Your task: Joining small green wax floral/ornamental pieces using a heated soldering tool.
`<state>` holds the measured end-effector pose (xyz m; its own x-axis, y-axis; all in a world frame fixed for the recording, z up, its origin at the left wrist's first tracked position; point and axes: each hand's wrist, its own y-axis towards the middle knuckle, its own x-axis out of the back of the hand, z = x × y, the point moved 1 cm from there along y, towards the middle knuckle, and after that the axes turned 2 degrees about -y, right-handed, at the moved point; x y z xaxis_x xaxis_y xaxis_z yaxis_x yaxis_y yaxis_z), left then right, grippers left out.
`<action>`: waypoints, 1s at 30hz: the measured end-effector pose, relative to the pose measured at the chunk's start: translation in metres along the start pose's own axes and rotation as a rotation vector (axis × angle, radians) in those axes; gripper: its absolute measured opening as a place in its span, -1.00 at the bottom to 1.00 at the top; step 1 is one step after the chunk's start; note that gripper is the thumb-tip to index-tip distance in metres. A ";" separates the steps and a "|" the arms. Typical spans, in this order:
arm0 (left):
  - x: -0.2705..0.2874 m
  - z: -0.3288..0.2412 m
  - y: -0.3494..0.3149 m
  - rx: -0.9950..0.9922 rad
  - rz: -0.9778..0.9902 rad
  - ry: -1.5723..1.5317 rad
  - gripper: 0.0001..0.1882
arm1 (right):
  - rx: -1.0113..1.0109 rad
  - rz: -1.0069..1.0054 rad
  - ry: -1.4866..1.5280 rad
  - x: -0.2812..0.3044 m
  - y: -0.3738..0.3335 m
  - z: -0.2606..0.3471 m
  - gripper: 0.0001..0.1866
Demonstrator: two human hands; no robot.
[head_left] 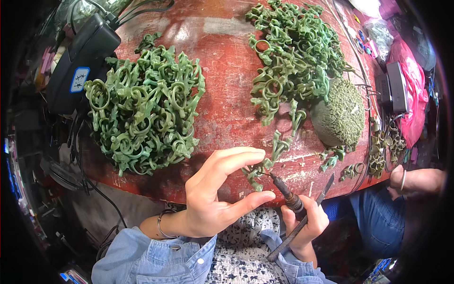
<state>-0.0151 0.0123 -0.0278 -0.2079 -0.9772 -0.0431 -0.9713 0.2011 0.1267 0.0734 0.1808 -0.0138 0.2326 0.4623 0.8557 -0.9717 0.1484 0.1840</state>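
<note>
Counter (pixel 227 85): red, paint scuffed. Risk, as judged: a slip of the dark pen-shaped tool (pixel 289 195) could mar the green piece (pixel 254 181) or catch a fingertip, both lying near its point. Right hand (pixel 312 223): closed round that tool, flat metal blade (pixel 289 237) alongside. Left hand (pixel 205 199): finger and thumb arched apart, piece between their tips; firmness of grip, cannot tell. Beyond: rough green block (pixel 343 113); left heap (pixel 146 113) and right heap (pixel 302 61), green ring-like pieces.

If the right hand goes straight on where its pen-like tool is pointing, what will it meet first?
The right hand's pen-like tool would probably meet the green piece between the left hand's thumb and forefinger first; its tip overlaps it in view, so contact is unclear.
</note>
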 end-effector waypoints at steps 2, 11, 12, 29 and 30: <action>0.000 0.001 0.000 0.002 -0.001 -0.003 -0.50 | -0.027 -0.016 0.006 -0.002 0.000 0.002 -0.67; 0.001 0.003 0.004 -0.002 -0.008 -0.031 -0.49 | -0.011 -0.023 0.058 -0.001 0.004 -0.003 -0.65; 0.001 0.003 0.004 -0.008 -0.005 -0.035 -0.50 | -0.015 -0.043 0.097 0.000 0.004 -0.003 -0.66; 0.006 0.006 0.006 -0.006 0.150 -0.127 -0.53 | -0.021 0.009 0.068 -0.001 0.006 -0.002 -0.65; 0.006 0.006 0.006 -0.004 0.150 -0.132 -0.54 | -0.015 0.005 0.063 -0.001 0.006 -0.002 -0.65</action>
<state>-0.0227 0.0085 -0.0337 -0.3634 -0.9190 -0.1530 -0.9281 0.3429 0.1449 0.0675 0.1825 -0.0146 0.2302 0.5169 0.8245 -0.9722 0.1591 0.1716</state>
